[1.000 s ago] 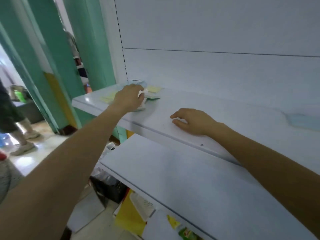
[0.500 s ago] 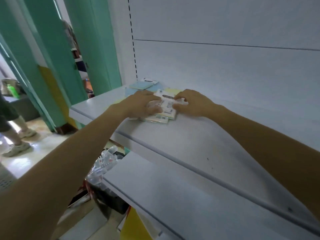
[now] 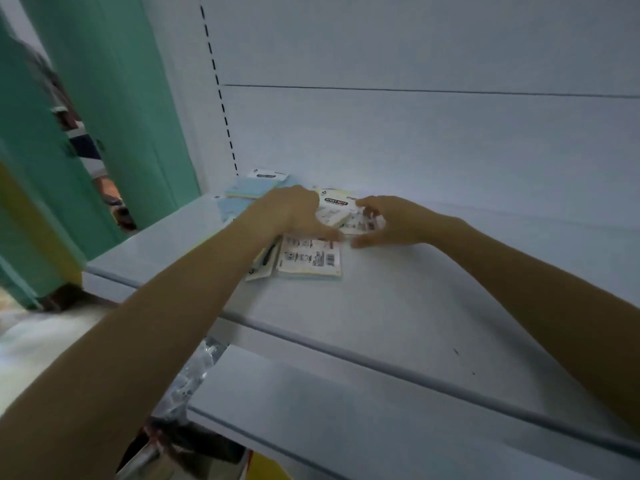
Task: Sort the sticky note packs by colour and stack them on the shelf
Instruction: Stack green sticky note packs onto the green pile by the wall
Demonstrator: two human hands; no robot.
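- On the white metal shelf (image 3: 398, 306), toward its far-left corner at about eleven o'clock from the middle of the view, lies a loose cluster of flat sticky note packs.
- Furthest back, at twelve o'clock of the cluster, a pale blue sticky note pack with a white header card (image 3: 258, 186) rests against the white back panel (image 3: 415, 140); it looks like the start of a blue pile, kept out of the way of the sorting.
- The left hand (image 3: 294, 214) lies palm-down across the middle of the cluster, fingers curled, thumb pressing the near packs; whether it actually pinches one I cannot tell, since the palm hides the contact.
- The right hand (image 3: 391, 221), at three o'clock of the cluster, is half-closed with fingertips on the pack with the black "STICKY NOTE" label (image 3: 337, 207), apparently steadying or peeling it from the heap while the other hand holds the rest down.
- At six o'clock of the left hand, a face-down pack showing a white barcode card (image 3: 310, 259) lies flat and untouched, with a tilted pack with a dark strip (image 3: 265, 263) just beside it at nine o'clock.
- Judged from this, sorting is under way: most packs lie mixed, not stacked.
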